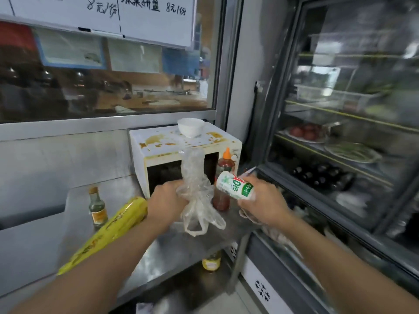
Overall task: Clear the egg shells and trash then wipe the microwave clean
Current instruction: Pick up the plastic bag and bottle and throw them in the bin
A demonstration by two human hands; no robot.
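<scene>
A white microwave (158, 141) stands on the steel counter (172, 243), its top smeared with brown stains. A white bowl (191, 127) sits on top of it. My left hand (166, 201) grips a crumpled clear plastic bag (196, 193) in front of the microwave's dark door. My right hand (263, 203) holds a small white and green drink bottle (234, 185), tilted toward the bag, with more crumpled plastic under its palm. No egg shells are visible.
A red sauce bottle (224, 175) stands against the microwave's right front. A small glass bottle (97, 207) and a yellow cling-film roll (106, 232) are at the left. A glass-door fridge (340, 132) fills the right. A yellow-lidded jar (211, 261) sits below the counter.
</scene>
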